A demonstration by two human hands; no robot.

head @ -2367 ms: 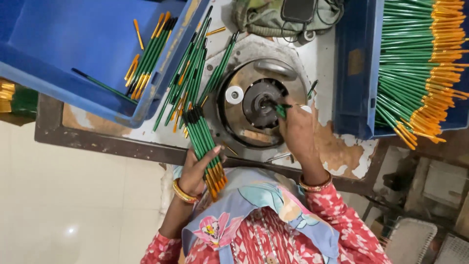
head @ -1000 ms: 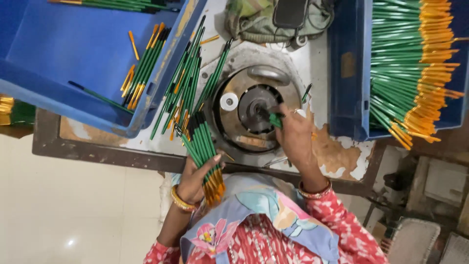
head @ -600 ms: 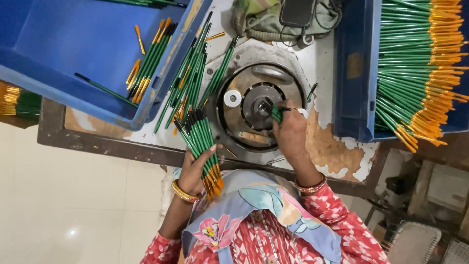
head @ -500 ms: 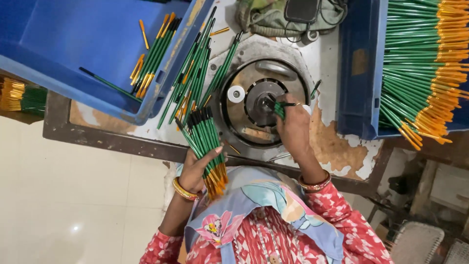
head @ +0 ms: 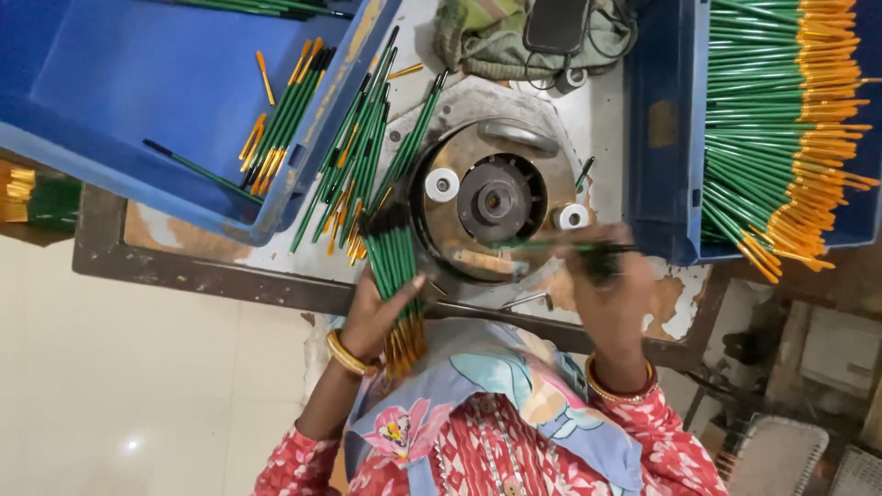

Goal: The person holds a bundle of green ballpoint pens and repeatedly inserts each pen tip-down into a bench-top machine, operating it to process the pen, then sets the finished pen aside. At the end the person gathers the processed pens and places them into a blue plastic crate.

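Left hand (head: 381, 308), at the tabletop's near edge, is clenched around a bundle of thin green sticks with orange ends (head: 397, 276); the orange ends poke out below the palm toward the person's patterned clothing, and the dark tips fan upward against the rim of the round metal machine disc (head: 478, 152). Further left, a large blue plastic crate (head: 138, 83) overhangs the worn, paint-chipped tabletop (head: 184, 248), holding only a few loose green and orange sticks (head: 285, 119) near its right wall, so most of its floor is open. Between the crate and the disc, a loose heap of green sticks (head: 354, 165) leans across the crate's rim, leaving little free surface there.

On the disc, two small white rollers (head: 442, 185) flank a dark central hub (head: 501, 200). Right hand (head: 606, 285), blurred by motion, grasps a single green stick (head: 551, 246) lying roughly level across the disc's near right part, its left end over the disc below the hub. Behind the disc lies a crumpled olive cloth bag (head: 487, 41) with a dark flat device (head: 556, 20) on it. At the far right, a second blue crate (head: 661, 138) is stacked full of green sticks with orange ends (head: 781, 138), its corner just beside the right hand.
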